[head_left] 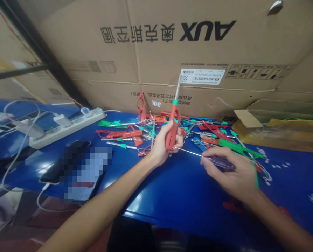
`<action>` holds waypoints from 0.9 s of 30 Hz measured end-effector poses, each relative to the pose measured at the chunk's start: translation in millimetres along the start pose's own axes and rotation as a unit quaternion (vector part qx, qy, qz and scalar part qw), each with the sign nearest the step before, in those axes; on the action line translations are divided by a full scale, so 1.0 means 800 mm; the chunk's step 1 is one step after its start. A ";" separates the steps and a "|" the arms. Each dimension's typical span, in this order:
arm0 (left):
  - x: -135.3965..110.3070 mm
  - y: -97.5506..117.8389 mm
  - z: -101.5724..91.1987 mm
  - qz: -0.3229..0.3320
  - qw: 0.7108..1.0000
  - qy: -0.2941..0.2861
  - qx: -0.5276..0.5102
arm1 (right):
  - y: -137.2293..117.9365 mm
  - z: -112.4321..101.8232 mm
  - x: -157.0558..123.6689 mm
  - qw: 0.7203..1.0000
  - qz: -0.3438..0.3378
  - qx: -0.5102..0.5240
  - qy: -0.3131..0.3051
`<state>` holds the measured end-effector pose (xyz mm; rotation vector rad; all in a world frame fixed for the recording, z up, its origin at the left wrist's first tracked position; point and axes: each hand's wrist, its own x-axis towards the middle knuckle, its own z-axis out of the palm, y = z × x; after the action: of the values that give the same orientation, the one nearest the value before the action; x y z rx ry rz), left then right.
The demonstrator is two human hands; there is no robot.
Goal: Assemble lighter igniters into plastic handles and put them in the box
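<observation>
My left hand point(162, 145) is closed around the red handle of a long-nosed gas lighter point(171, 136), which stands nearly upright with its metal tube pointing up and a green collar below the tube. In my right hand point(231, 171) is a screwdriver point(221, 163) with a dark, see-through handle. Its thin shaft points left, and the tip meets the lower end of the lighter's handle; whether it is inside a slot or hole I cannot tell. Behind my hands lies a pile of lighter parts: red shells point(130, 132), green shells point(240, 147) and metal tubes point(121, 145).
A large cardboard box point(156, 52) walls off the back of the blue table point(156, 196). On the left are a white power strip point(67, 126) with chargers and cables, and phones point(67, 159). A small open carton point(277, 136) stands right, near scattered white bits point(277, 164).
</observation>
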<state>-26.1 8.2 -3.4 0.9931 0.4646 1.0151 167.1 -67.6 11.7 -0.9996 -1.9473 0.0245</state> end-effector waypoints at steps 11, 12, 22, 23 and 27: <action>-0.002 0.002 0.002 -0.012 1.000 0.016 0.009 | 0.001 -0.005 0.000 1.000 -0.007 0.001 -0.013; -0.002 0.002 0.002 -0.013 1.000 0.017 0.011 | 0.001 -0.005 0.001 1.000 -0.014 -0.002 -0.015; -0.002 0.001 0.001 -0.001 1.000 0.008 0.012 | 0.002 -0.004 0.000 0.999 -0.043 -0.019 -0.021; -0.001 0.000 0.001 -0.002 1.000 0.008 0.015 | 0.001 -0.004 0.000 0.999 -0.044 -0.015 -0.024; 0.000 -0.002 0.000 0.003 0.998 0.033 0.048 | 0.005 -0.009 0.006 0.998 -0.028 -0.001 -0.053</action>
<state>-25.3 7.6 -5.0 1.0502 0.5691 1.0412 173.3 -64.2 17.9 -0.9613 -2.0718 0.0431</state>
